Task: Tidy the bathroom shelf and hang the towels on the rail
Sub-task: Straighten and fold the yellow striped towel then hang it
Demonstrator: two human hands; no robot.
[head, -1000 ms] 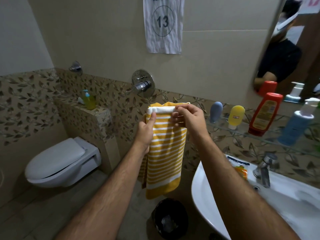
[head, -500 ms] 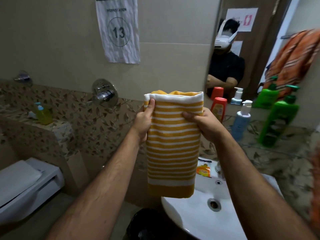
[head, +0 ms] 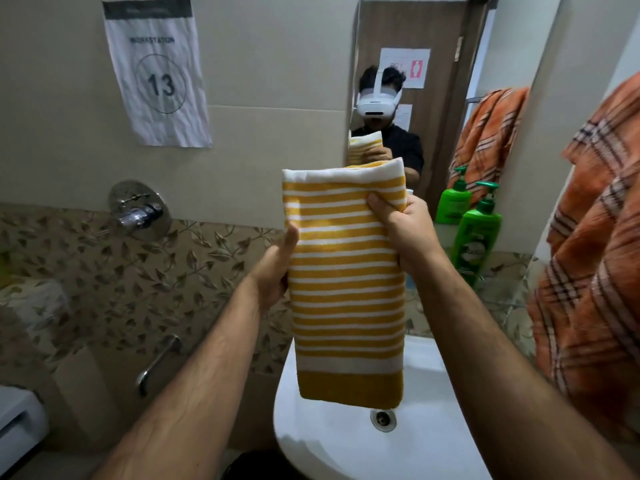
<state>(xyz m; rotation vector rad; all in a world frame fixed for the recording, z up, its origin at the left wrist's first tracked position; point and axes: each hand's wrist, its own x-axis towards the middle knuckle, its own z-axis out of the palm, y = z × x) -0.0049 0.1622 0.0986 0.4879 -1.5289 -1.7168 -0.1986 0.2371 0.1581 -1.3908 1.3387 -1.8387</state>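
A folded yellow-and-white striped towel [head: 346, 289] hangs upright in front of me over the white sink [head: 332, 441]. My left hand [head: 275, 268] grips its left edge, thumb on the front. My right hand [head: 401, 226] grips the upper right edge, thumb pressed across the stripes. An orange checked towel [head: 588, 258] hangs at the far right; whatever it hangs from is out of view. A green pump bottle [head: 478, 237] stands on the shelf beside the mirror [head: 440, 109]. The towel hides the rest of the shelf.
A chrome wall valve [head: 138, 211] and a metal handle [head: 157, 362] sit on the leaf-patterned tiles at left. A paper sign marked 13 [head: 156, 74] hangs on the wall. A white toilet edge [head: 17, 420] shows at bottom left.
My view has swung right, from the toilet side to the sink and mirror. Both hands carried the striped towel along. The orange towel has come into view at right.
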